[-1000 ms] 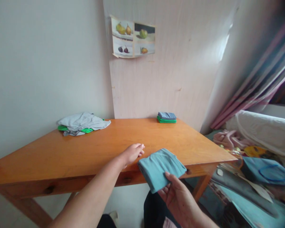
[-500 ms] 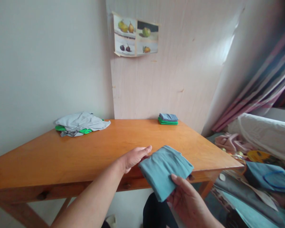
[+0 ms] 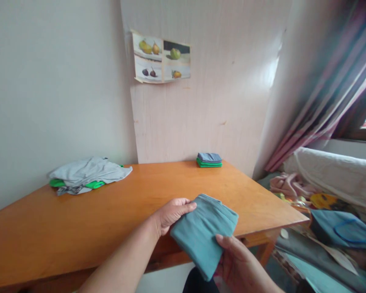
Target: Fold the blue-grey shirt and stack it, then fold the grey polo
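Observation:
A folded teal cloth (image 3: 203, 232) is held over the near edge of the orange wooden table (image 3: 110, 211). My right hand (image 3: 236, 264) grips its lower corner, thumb on top. My left hand (image 3: 172, 213) has its fingers curled on the cloth's left edge. A small stack of folded cloths (image 3: 209, 160), blue-grey on green, sits at the table's far right by the wall. A loose heap of light grey and green cloths (image 3: 83, 175) lies at the far left.
A fruit picture (image 3: 161, 57) hangs on the pale wood panel behind the table. To the right are striped curtains (image 3: 329, 93), a bed with white and pink fabric (image 3: 323, 175), and blue bags (image 3: 341, 230) on the floor.
My left hand moved from resting on the table to taking hold of the cloth's left edge. The cloth was brought slightly lower and closer. My head turned a little to the right.

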Action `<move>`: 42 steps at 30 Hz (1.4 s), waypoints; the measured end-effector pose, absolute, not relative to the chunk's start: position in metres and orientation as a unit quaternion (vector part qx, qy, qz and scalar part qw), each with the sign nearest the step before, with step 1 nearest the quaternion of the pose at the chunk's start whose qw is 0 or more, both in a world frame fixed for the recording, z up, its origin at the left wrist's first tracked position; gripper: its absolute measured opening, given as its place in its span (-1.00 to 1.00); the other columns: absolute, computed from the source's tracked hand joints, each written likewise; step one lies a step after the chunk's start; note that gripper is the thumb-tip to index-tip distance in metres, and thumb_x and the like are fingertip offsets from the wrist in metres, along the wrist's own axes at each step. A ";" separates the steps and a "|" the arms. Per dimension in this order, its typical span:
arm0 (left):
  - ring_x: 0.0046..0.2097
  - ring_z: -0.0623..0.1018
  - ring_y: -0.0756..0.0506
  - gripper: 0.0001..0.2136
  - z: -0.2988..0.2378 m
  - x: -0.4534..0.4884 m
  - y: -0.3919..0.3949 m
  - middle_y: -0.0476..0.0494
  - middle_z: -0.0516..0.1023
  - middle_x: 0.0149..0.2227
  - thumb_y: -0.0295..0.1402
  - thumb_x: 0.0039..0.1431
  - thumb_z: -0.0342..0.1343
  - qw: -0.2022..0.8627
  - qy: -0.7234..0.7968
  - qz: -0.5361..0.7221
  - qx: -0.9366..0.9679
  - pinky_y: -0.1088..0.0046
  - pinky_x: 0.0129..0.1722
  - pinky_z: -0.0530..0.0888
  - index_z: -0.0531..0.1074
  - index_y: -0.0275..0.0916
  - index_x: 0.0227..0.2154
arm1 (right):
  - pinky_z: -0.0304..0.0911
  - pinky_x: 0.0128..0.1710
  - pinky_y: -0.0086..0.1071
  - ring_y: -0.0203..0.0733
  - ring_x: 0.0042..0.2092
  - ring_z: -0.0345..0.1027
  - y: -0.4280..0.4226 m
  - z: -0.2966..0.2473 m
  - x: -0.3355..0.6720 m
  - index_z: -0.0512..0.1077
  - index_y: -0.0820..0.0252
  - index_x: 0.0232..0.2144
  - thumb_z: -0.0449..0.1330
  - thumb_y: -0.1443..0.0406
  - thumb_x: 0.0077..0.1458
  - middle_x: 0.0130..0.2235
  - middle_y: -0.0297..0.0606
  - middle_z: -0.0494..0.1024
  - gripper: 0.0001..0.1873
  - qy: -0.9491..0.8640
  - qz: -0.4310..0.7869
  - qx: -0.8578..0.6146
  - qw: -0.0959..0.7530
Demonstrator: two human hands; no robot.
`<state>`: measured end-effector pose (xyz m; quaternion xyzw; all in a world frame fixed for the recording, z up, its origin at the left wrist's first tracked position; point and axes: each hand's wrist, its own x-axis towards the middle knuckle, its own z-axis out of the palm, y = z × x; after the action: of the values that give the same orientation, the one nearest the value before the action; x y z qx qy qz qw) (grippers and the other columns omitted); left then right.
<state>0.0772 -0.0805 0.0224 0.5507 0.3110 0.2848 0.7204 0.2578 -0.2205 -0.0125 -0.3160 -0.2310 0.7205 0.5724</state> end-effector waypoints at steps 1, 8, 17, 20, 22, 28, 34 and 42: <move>-0.24 0.60 -0.11 -0.52 0.023 0.078 -0.074 -0.20 0.64 -0.22 0.01 0.02 0.35 0.695 0.324 0.293 0.571 0.33 -0.13 0.48 0.51 -0.30 -0.18 | 0.40 -0.46 -0.35 -0.12 -0.37 0.55 -0.216 -0.010 0.262 0.47 0.20 -0.17 0.40 0.18 0.05 -0.26 -0.17 0.67 -0.67 -0.222 0.720 -0.320 0.575; -0.05 0.56 -0.19 -0.56 0.002 0.083 -0.002 -0.23 0.61 -0.13 0.02 0.14 0.17 0.376 0.444 0.373 0.723 0.30 0.00 0.42 0.47 -0.29 -0.17 | 0.48 -0.35 -0.30 -0.09 -0.34 0.59 -0.159 0.016 0.311 0.48 0.19 -0.21 0.40 0.26 0.03 -0.27 -0.19 0.68 -0.73 -0.212 0.647 -0.336 0.650; 0.15 0.47 -0.30 -0.58 -0.012 0.096 0.053 -0.37 0.53 0.10 -0.09 0.28 0.02 0.094 0.485 0.231 0.838 0.17 0.20 0.31 0.47 -0.25 0.03 | 0.46 -0.42 -0.35 -0.19 -0.45 0.53 -0.040 0.063 0.380 0.44 0.14 -0.30 0.30 0.37 0.07 -0.42 -0.30 0.64 -0.87 -0.223 0.556 -0.337 0.727; 0.24 0.40 -0.34 -0.47 -0.015 0.099 0.056 -0.40 0.45 0.20 -0.01 0.27 0.00 0.087 0.498 0.204 0.838 0.11 0.26 0.25 0.44 -0.29 0.12 | 0.46 -0.41 -0.35 -0.21 -0.47 0.49 0.011 0.070 0.397 0.41 0.13 -0.34 0.29 0.37 0.06 -0.48 -0.33 0.59 -0.87 -0.226 0.536 -0.340 0.739; 0.28 0.35 -0.34 -0.43 -0.018 0.099 0.057 -0.38 0.41 0.24 0.03 0.25 0.00 0.088 0.496 0.199 0.841 0.10 0.29 0.21 0.43 -0.27 0.16 | 0.46 -0.40 -0.36 -0.22 -0.48 0.47 0.045 0.072 0.406 0.39 0.13 -0.35 0.28 0.36 0.06 -0.51 -0.35 0.56 -0.88 -0.226 0.528 -0.342 0.744; 0.30 0.33 -0.35 -0.41 -0.017 0.098 0.053 -0.31 0.41 0.26 0.06 0.22 0.00 0.105 0.503 0.191 0.836 0.06 0.31 0.16 0.44 -0.20 0.18 | 0.46 -0.43 -0.40 -0.26 -0.51 0.40 0.142 0.067 0.416 0.36 0.12 -0.36 0.23 0.34 0.10 -0.57 -0.40 0.47 -0.92 -0.206 0.534 -0.335 0.749; 0.35 0.25 -0.38 -0.42 -0.020 0.099 0.053 -0.23 0.37 0.30 0.08 0.15 0.07 0.155 0.526 0.204 0.811 0.01 0.34 0.10 0.46 -0.04 0.17 | 0.46 -0.42 -0.39 -0.26 -0.51 0.41 0.210 0.053 0.417 0.33 0.12 -0.35 0.19 0.34 0.14 -0.53 -0.40 0.49 -0.93 -0.197 0.548 -0.328 0.744; 0.37 0.21 -0.41 -0.39 -0.025 0.097 0.058 -0.24 0.35 0.32 0.08 0.15 0.07 0.171 0.530 0.180 0.811 -0.04 0.36 0.06 0.45 -0.09 0.20 | 0.44 -0.42 -0.41 -0.25 -0.47 0.43 0.254 0.048 0.418 0.32 0.12 -0.34 0.20 0.32 0.10 -0.52 -0.39 0.48 -0.91 -0.199 0.562 -0.325 0.734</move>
<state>0.0975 0.0582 -0.0252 0.8107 0.5301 0.1805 0.1710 0.4175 0.2543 0.0480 -0.3251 -0.1990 0.5616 0.7344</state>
